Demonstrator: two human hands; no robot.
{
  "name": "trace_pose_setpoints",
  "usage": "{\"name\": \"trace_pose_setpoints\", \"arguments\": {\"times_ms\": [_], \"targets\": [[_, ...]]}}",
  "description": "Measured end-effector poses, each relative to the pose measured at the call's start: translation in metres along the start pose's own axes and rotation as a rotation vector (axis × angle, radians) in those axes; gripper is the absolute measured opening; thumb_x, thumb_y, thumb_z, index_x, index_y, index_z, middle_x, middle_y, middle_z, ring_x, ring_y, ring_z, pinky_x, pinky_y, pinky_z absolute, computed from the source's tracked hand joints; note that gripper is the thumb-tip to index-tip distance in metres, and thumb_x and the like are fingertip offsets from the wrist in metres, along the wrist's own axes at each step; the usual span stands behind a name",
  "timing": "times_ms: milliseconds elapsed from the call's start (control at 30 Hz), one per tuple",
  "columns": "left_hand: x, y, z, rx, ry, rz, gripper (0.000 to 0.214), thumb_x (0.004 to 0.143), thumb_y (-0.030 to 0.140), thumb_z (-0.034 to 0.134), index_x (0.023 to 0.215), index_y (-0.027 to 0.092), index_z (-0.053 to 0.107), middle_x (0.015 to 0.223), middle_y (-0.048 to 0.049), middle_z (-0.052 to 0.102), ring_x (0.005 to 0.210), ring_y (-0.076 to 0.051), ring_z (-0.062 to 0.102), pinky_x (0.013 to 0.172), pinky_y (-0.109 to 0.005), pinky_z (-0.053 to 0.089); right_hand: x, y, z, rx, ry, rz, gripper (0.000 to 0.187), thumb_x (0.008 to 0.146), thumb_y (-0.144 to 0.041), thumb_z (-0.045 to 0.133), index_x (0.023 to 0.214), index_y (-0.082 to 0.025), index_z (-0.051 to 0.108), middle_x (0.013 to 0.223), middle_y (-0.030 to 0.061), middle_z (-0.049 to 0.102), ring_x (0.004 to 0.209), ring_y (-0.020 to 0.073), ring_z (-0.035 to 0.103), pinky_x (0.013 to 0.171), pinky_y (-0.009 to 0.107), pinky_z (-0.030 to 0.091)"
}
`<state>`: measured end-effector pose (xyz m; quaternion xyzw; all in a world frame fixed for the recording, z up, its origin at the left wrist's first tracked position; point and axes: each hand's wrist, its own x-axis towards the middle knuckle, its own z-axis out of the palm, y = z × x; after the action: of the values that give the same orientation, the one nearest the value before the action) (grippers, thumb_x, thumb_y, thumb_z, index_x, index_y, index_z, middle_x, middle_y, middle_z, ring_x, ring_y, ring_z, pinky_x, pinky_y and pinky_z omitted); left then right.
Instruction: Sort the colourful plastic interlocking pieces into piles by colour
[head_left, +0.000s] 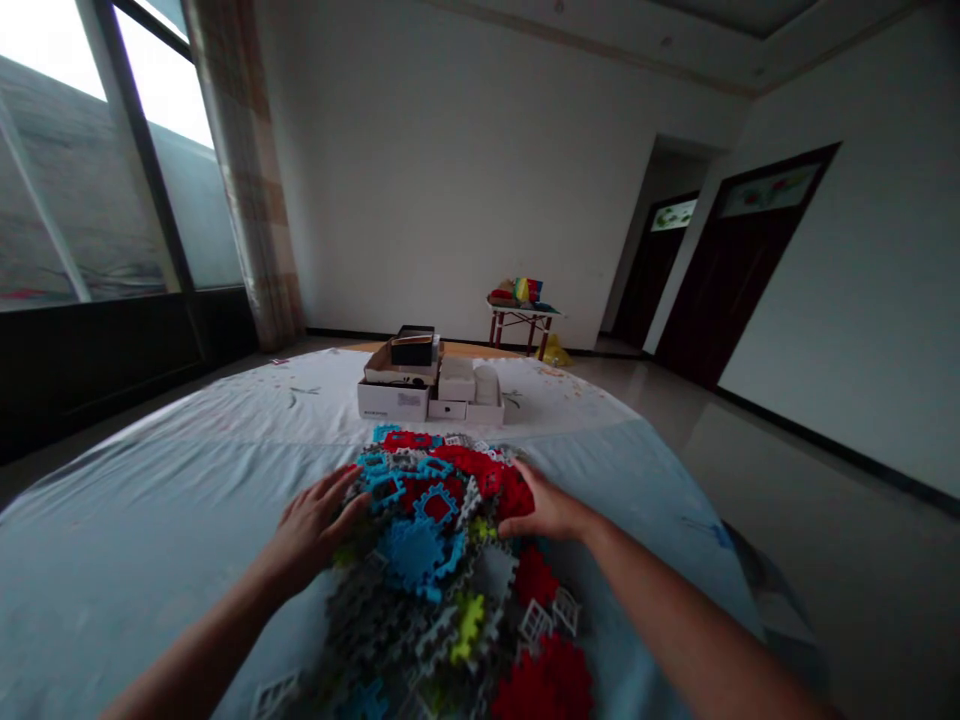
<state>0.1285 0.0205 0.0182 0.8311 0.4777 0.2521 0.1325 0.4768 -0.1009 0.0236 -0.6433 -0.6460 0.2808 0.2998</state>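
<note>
Both hands lie flat and unclenched, grasping nothing, on the tile pile (450, 560) on the bed (150, 520), left hand (311, 530) at its 9 o'clock edge, right hand (544, 510) at roughly 2 o'clock, equally near.

Bare sheet (150, 520) lies open either side of the block pile (442, 560); white boxes (431, 385) block beyond.

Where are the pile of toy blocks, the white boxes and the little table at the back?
pile of toy blocks (442, 560), head view, blue piece near its middle.
white boxes (394, 400), head view, front face.
little table (521, 318), head view, top edge.
</note>
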Motion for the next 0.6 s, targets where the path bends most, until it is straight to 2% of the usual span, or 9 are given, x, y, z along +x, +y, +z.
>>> {"name": "trace_pose_setpoints", "arguments": {"times_ms": [67,133,233,367,500,600], "targets": [[0.004,-0.008,-0.002,-0.100,0.051,-0.076,0.061,0.079,0.059,0.028,0.126,0.025,0.046,0.134,-0.0057,0.044,0.124,-0.024,0.039,0.105,-0.043,0.028,0.012,-0.012,0.015,-0.014,0.065,-0.020,0.119,0.045,-0.058,0.075,0.141,-0.015,0.018,0.146,0.0154,0.018,0.134,0.0296,0.017,0.108,0.043,0.016],[0.005,-0.021,-0.005,-0.187,0.112,-0.133,0.064,0.079,0.059,0.027,0.125,0.019,0.048,0.131,-0.0090,0.047,0.123,-0.024,0.041,0.105,-0.042,0.028,0.027,-0.027,0.027,-0.039,0.077,-0.041,0.117,0.046,-0.059,0.074,0.140,-0.014,0.020,0.147,0.0171,0.014,0.135,0.0285,0.013,0.109,0.041,0.015],[-0.001,-0.038,-0.009,-0.246,0.168,-0.200,0.066,0.079,0.058,0.025,0.119,0.014,0.053,0.124,-0.0111,0.054,0.119,-0.026,0.045,0.103,-0.043,0.032,0.050,-0.052,0.041,-0.065,0.027,-0.058,0.113,0.047,-0.057,0.074,0.139,-0.013,0.024,0.147,0.0181,0.011,0.135,0.0275,0.012,0.109,0.039,0.014],[-0.015,-0.047,-0.011,-0.306,0.198,-0.316,0.062,0.079,0.057,0.027,0.114,0.016,0.057,0.114,-0.0098,0.061,0.110,-0.029,0.052,0.098,-0.047,0.038,0.072,-0.083,0.060,-0.115,-0.049,-0.083,0.108,0.052,-0.054,0.073,0.139,-0.014,0.024,0.148,0.0173,0.007,0.135,0.0293,0.011,0.108,0.039,0.016],[-0.021,-0.046,-0.012,-0.365,0.249,-0.394,0.059,0.079,0.056,0.030,0.111,0.016,0.059,0.110,-0.0099,0.063,0.105,-0.029,0.055,0.095,-0.046,0.042,0.065,-0.101,0.075,-0.254,-0.104,-0.221,0.097,0.058,-0.062,0.065,0.137,-0.021,0.030,0.149,0.0130,0.007,0.134,0.0365,-0.003,0.107,0.051,0.008],[-0.022,-0.042,-0.014,-0.336,0.249,-0.381,0.057,0.079,0.056,0.029,0.108,0.019,0.061,0.108,-0.0082,0.064,0.104,-0.029,0.056,0.094,-0.045,0.043,0.042,-0.098,0.077,-0.358,-0.170,-0.393,0.086,0.064,-0.066,0.057,0.135,-0.022,0.035,0.148,0.0106,0.012,0.134,0.0355,-0.009,0.105,0.055,0.001]]}}
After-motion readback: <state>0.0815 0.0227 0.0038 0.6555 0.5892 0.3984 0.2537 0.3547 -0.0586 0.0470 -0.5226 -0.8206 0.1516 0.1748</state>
